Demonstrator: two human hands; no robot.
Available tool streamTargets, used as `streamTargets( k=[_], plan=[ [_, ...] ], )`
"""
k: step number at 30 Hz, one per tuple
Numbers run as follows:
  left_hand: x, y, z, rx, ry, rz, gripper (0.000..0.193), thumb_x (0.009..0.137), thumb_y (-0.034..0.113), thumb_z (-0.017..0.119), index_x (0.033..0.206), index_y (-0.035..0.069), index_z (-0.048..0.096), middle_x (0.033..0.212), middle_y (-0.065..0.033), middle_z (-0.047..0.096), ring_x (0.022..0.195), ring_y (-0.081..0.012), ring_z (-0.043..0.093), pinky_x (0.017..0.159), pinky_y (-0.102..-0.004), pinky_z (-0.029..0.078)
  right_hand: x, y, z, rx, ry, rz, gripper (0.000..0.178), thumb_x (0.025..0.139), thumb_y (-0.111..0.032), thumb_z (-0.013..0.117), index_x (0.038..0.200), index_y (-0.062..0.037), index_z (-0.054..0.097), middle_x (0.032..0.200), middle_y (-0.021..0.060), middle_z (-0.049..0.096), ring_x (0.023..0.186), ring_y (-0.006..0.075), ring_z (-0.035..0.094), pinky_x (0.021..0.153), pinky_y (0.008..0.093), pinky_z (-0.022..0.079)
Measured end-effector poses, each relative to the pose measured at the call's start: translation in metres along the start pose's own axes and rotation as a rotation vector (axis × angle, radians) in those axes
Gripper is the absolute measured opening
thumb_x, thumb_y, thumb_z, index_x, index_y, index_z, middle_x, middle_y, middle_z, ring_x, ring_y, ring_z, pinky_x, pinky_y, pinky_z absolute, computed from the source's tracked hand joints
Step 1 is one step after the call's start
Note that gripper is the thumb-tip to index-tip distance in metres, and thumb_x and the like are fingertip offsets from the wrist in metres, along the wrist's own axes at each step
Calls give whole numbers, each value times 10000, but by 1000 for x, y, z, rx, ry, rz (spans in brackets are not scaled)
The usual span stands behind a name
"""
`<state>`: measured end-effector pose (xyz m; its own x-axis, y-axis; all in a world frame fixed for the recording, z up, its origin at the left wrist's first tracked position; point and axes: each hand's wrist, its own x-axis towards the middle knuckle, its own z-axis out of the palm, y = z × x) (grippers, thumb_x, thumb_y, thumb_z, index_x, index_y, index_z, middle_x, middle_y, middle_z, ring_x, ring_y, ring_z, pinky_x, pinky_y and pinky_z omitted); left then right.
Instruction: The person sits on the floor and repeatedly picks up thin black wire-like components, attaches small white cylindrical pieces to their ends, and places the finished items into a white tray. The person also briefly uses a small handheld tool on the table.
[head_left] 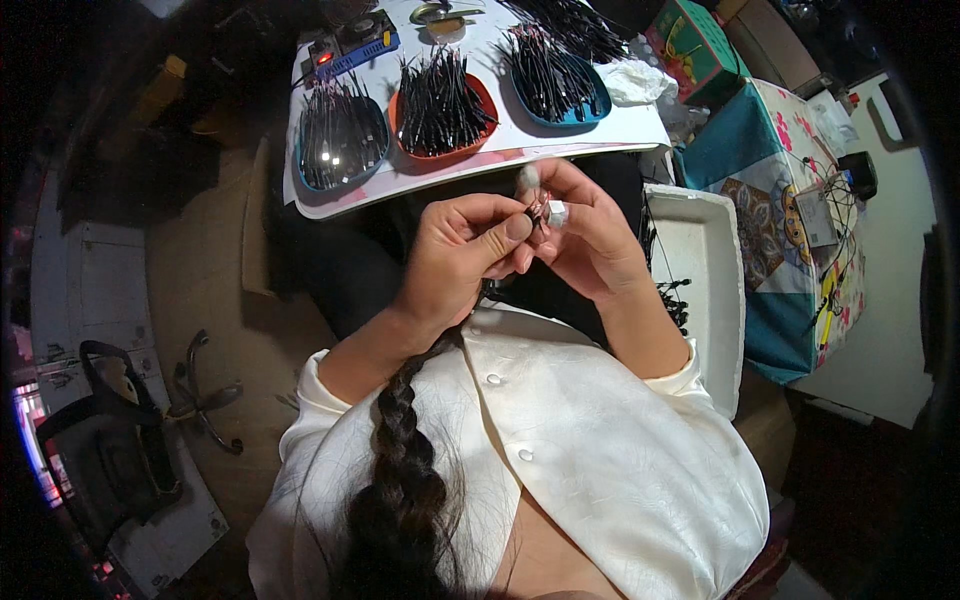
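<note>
Your left hand (450,250) pinches a small dark wire (537,213) between thumb and finger, and your right hand (600,235) curls half-open close against its other side, its grip hidden. The wire sits directly between your hands, its long axis too small to tell; beyond lies the orange bowl (488,103).

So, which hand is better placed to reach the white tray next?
Likely the right hand: it's nearer the white tray, which stands on its side. The left hand is farther off, with the right between.
</note>
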<state>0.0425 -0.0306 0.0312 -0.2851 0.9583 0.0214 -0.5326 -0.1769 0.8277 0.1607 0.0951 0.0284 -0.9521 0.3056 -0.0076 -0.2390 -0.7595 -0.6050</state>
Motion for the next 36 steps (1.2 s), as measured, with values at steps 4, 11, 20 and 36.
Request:
streamTargets(
  k=[4, 11, 20, 36],
  plan=[
    [-4, 6, 2, 68, -4, -50, 176, 930, 97, 587, 1014, -52, 628, 814, -86, 650, 651, -72, 574, 508, -152, 400, 1, -8, -2, -54, -106, -1, 187, 881, -100, 621, 1026, 5, 566, 891, 45, 591, 717, 86, 552, 646, 210, 471],
    [-8, 9, 7, 130, -7, -104, 203, 922, 86, 594, 1050, -70, 617, 879, -114, 665, 703, -108, 622, 606, -187, 509, -5, -14, -10, -128, -73, 169, 190, 891, -151, 650, 973, 5, 581, 789, 32, 606, 666, 67, 541, 595, 194, 434],
    [-2, 9, 3, 173, -37, -246, 166, 922, 61, 585, 966, -90, 638, 774, -106, 649, 648, -91, 592, 551, -168, 446, 2, -30, -19, -243, -150, 394, 182, 890, -196, 666, 907, -44, 567, 805, 34, 632, 681, 81, 571, 590, 182, 453],
    [3, 0, 0, 76, 8, -189, 146, 929, 35, 566, 946, -88, 643, 726, -94, 644, 548, -43, 463, 497, -161, 369, -3, -2, -34, -76, -23, 262, 196, 878, -179, 671, 969, -76, 531, 835, 4, 588, 733, 84, 585, 628, 217, 473]
  ],
)
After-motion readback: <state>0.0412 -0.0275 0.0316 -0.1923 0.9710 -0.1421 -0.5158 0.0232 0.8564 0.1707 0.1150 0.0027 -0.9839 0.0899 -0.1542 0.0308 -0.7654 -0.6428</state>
